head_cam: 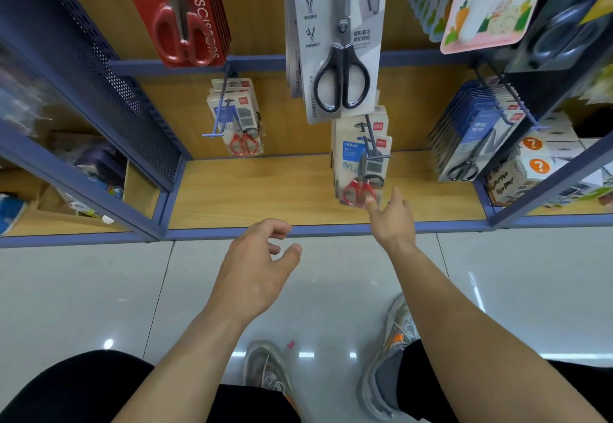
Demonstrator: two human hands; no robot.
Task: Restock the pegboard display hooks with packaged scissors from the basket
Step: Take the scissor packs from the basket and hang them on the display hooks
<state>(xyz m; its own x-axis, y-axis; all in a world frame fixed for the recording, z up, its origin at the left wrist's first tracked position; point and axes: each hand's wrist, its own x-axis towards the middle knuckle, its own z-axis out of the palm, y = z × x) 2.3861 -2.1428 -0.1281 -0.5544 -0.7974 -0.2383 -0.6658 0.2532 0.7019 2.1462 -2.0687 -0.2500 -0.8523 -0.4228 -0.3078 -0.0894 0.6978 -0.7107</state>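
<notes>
Two bare hands are out before a blue-framed wooden display shelf [265, 187]. At centre right of the frame we see the right hand [393, 217] reaching up, fingers [371, 205] loosely spread, one fingertip touching the bottom edge of the front card-backed pack of red-handled scissors [360, 170] hanging on a blue metal hook [376, 147]. The left hand [262, 263] hovers at lower centre, loosely curled on nothing. We judge the pack light, stiff and free-swinging, best pinched by its card edge. No basket shows.

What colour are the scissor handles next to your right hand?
The handles are red; head view.
</notes>
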